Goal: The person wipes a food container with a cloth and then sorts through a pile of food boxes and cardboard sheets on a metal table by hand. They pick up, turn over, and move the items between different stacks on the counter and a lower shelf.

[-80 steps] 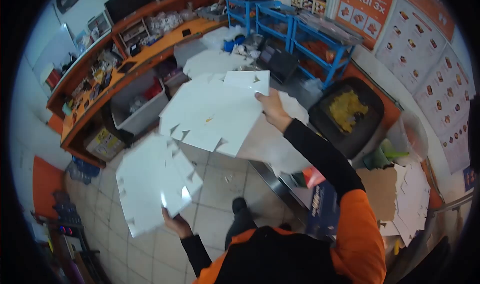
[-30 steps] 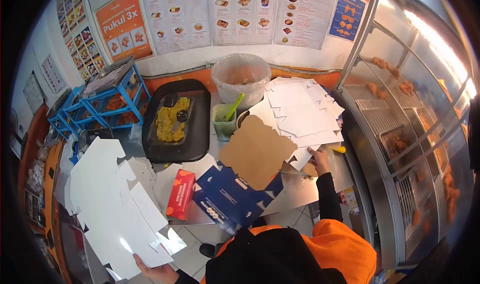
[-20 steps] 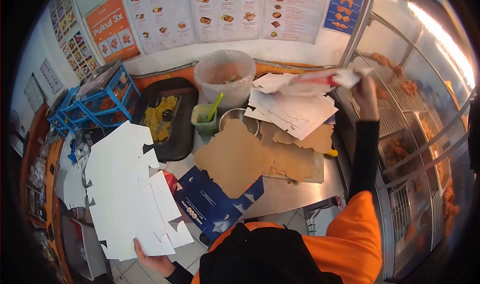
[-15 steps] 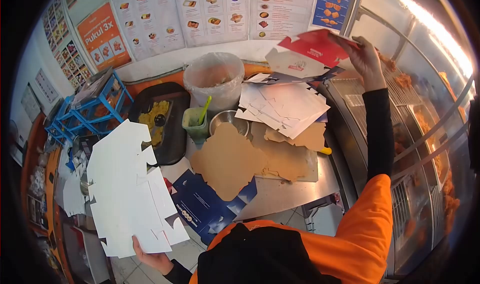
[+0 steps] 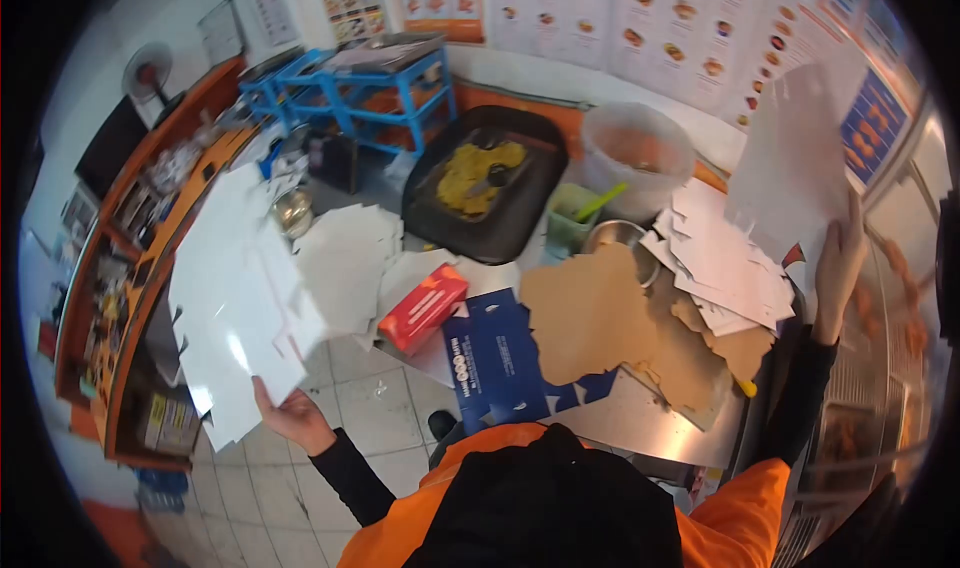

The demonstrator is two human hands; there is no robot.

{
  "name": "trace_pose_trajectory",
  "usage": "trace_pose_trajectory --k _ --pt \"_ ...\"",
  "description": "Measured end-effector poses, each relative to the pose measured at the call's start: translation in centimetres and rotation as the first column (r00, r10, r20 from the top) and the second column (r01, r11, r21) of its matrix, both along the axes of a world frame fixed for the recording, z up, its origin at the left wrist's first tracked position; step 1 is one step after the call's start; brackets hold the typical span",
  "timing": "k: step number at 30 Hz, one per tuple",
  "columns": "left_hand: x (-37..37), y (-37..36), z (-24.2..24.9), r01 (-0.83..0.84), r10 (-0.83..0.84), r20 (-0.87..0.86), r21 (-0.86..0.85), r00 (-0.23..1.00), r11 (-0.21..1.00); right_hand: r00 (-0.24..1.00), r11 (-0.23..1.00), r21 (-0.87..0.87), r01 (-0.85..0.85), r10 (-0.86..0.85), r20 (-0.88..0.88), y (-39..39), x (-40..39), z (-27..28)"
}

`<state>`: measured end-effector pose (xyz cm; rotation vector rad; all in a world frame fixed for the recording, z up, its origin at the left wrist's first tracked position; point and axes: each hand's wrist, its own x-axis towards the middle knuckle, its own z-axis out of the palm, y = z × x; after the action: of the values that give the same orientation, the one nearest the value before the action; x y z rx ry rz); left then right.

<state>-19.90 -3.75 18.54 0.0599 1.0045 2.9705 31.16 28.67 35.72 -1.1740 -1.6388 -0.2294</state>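
Observation:
My left hand [image 5: 293,420] is closed on the lower edge of some white flat box blanks [image 5: 235,298], held up at the left. Over on the right, my right hand [image 5: 840,263] grips a whitish cardboard sheet [image 5: 790,158], blurred and raised near the wall posters. Below that sheet lies a pile of white box blanks [image 5: 725,258] on the counter. Brown cardboard pieces [image 5: 590,313] and a dark blue printed box blank [image 5: 495,358] spread across the middle. A red printed box [image 5: 423,308] sits beside the blue one, and more white blanks [image 5: 350,263] lie to its left.
A black tray [image 5: 420,198] with yellow food stands toward the back. Nearby are a green container [image 5: 568,230] with a green handle, a metal bowl [image 5: 625,236] and a plastic-lined bin [image 5: 640,183]. Blue racks [image 5: 405,103] stand behind; a fried-food display [image 5: 870,368] is at right.
My view has swung left, bringing the red box into sight. The sheet in my right hand has turned from its red printed side to a pale side. My left hand still holds the white blanks.

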Motion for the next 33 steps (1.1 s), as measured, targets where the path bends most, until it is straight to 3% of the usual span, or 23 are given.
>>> trace_pose_trajectory --k 2,4,5,8,10,13,16,18,19,20,21,22,23,24,25,28,30,33 --pt "-2.3 -3.3 -0.9 -0.155 0.156 -0.009 0.053 0.988 0.986 0.997 0.999 -0.034 -0.001 -0.001 -0.078 -0.2 -2.9 -0.3" --pt "-3.2 -6.3 -1.4 -0.189 0.188 -0.097 -0.003 0.977 0.982 0.938 0.981 0.181 0.067 -0.001 -0.345 0.2 -4.0 -1.1" --pt "-3.2 -7.0 -1.4 -0.218 0.216 -0.058 -0.019 0.975 0.976 0.892 0.985 0.171 0.018 0.061 -0.448 0.1 -4.2 -1.2" --pt "-1.1 -6.7 -0.1 -0.225 0.220 -0.060 -0.104 0.974 0.969 0.821 0.952 0.295 0.088 0.099 -0.563 1.1 -3.5 -3.7" --pt "-1.0 -6.8 -0.6 -0.194 0.195 -0.002 -0.128 0.981 0.973 0.762 0.946 0.297 0.133 0.094 -0.641 3.1 -1.0 -8.3" --pt "-1.7 -6.7 -1.5 -0.148 0.155 0.040 -0.155 0.987 0.977 0.656 0.968 0.136 0.212 -0.038 -0.754 7.9 2.4 -18.3" --pt "-1.7 -5.7 -1.7 -0.070 0.076 0.044 -0.128 0.996 0.989 0.533 0.999 -0.031 0.020 -0.037 -0.845 9.4 3.3 -24.0" --pt "-1.3 -4.8 -1.5 -0.027 0.033 0.057 -0.107 0.998 0.994 0.262 0.882 -0.267 -0.388 -0.172 -0.950 6.2 1.6 -21.2" --pt "-0.9 -4.3 -1.5 0.006 0.000 0.049 -0.116 0.999 0.993 0.265 0.885 -0.270 -0.380 -0.175 -0.948 5.5 2.4 -20.9" --pt "-0.3 -3.9 -1.4 0.035 -0.030 0.041 -0.126 0.999 0.991 0.669 0.727 -0.581 -0.365 -0.229 -0.707 5.0 3.2 -20.9" --pt "0.4 -3.4 -1.3 0.039 -0.033 0.045 -0.130 0.998 0.991 0.934 0.535 -0.822 -0.197 -0.152 -0.323 4.3 3.6 -20.7" --pt "1.2 -2.8 -1.2 0.081 -0.073 0.057 -0.141 0.996 0.987 0.935 0.532 -0.824 -0.194 -0.155 -0.320 2.9 3.9 -20.7" --pt "1.9 -2.3 -1.1 0.121 -0.112 0.070 -0.150 0.991 0.981 0.962 0.745 -0.653 0.132 0.062 0.265 1.0 3.7 -20.5" --pt "2.5 -1.9 -1.3 0.122 -0.112 0.073 -0.151 0.991 0.981 0.615 0.926 -0.287 0.244 0.081 0.784 0.0 3.7 -20.4" --pt "3.0 -1.6 -1.5 0.154 -0.138 0.090 -0.202 0.986 0.967 0.628 0.981 -0.168 0.098 0.070 0.775 0.5 4.8 -21.4" --pt "4.9 -0.6 -2.1 0.238 -0.215 0.115 -0.257 0.970 0.937 0.709 0.949 -0.305 0.077 0.163 0.686 3.1 7.2 -22.0" --pt "5.9 0.0 -2.7 0.378 -0.342 0.167 -0.312 0.925 0.871 0.703 0.966 -0.223 0.128 0.070 0.707 4.5 6.9 -18.2" --pt "9.3 2.5 -2.3 0.492 -0.457 0.182 -0.365 0.870 0.790 0.831 0.962 -0.210 0.174 -0.029 0.555 7.1 6.9 -14.1"
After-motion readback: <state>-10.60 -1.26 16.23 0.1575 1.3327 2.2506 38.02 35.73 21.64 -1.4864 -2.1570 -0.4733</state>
